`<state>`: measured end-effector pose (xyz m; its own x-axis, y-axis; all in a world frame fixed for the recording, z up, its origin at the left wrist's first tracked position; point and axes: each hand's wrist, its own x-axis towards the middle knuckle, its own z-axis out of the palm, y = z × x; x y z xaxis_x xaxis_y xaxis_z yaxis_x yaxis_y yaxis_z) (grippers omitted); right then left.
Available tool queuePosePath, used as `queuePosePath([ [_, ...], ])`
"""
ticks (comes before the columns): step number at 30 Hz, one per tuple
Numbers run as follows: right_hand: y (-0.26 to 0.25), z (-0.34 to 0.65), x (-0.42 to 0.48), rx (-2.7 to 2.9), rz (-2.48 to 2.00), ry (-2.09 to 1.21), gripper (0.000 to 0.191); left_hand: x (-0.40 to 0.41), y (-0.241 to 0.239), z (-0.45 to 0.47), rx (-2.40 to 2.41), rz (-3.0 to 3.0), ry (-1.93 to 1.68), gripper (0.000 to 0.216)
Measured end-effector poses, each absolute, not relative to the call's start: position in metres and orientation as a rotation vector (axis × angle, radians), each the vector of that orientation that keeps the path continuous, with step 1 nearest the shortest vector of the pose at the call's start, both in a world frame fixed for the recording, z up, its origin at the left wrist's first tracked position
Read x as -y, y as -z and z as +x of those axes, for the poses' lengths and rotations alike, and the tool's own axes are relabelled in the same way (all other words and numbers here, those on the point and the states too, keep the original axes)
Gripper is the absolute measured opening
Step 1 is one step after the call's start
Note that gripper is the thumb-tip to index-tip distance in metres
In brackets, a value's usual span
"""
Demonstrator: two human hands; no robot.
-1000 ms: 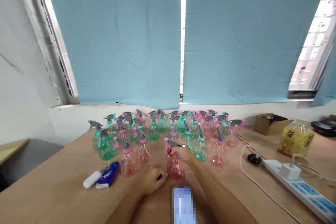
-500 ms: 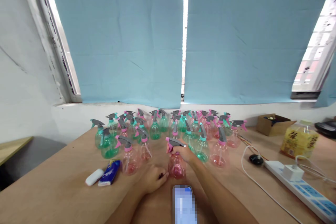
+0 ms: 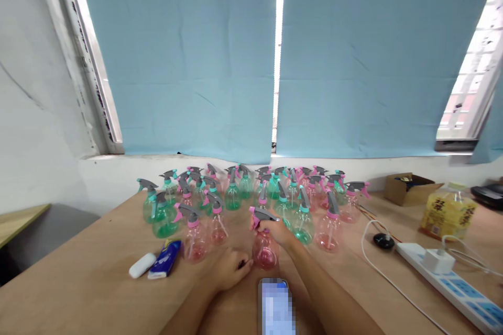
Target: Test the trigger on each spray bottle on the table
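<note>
My right hand (image 3: 278, 231) is wrapped round the neck of a pink spray bottle (image 3: 264, 255) with a grey and pink trigger head, which stands upright on the wooden table (image 3: 86, 272). Beside that bottle's base my left hand (image 3: 230, 268) rests on the table with its fingers curled and a small dark thing at the fingertips that I cannot make out. Behind them stand several pink and green spray bottles (image 3: 236, 193) in a crowd. A phone (image 3: 275, 306) lies between my forearms.
A white case (image 3: 142, 265) and a blue packet (image 3: 165, 259) lie at the left. A white power strip (image 3: 451, 277) with a plug and cables, a black puck (image 3: 382, 241), a yellow bottle (image 3: 448, 212) and a cardboard box (image 3: 412, 186) are at the right.
None of the things on the table has moved; both hands keep their places. The view has drifted slightly, so everything sits a little further right.
</note>
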<state>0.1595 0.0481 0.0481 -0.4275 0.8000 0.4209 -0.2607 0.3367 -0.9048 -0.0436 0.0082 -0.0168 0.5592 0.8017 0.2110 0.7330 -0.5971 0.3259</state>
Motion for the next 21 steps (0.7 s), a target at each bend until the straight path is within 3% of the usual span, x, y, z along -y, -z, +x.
queuePosePath([
  [7,-0.059,0.165,-0.04,1.654,-0.495,-1.273,0.037,-0.007,0.015,-0.042,-1.303,2.615,-0.502,0.049],
  [15,-0.046,0.161,-0.048,1.55,-0.531,-1.292,0.026,-0.005,0.013,-0.041,-1.314,2.663,-0.491,0.051],
  [21,-0.047,0.163,-0.049,1.609,-0.515,-1.232,0.032,-0.008,0.017,-0.041,-1.317,2.669,-0.468,0.051],
])
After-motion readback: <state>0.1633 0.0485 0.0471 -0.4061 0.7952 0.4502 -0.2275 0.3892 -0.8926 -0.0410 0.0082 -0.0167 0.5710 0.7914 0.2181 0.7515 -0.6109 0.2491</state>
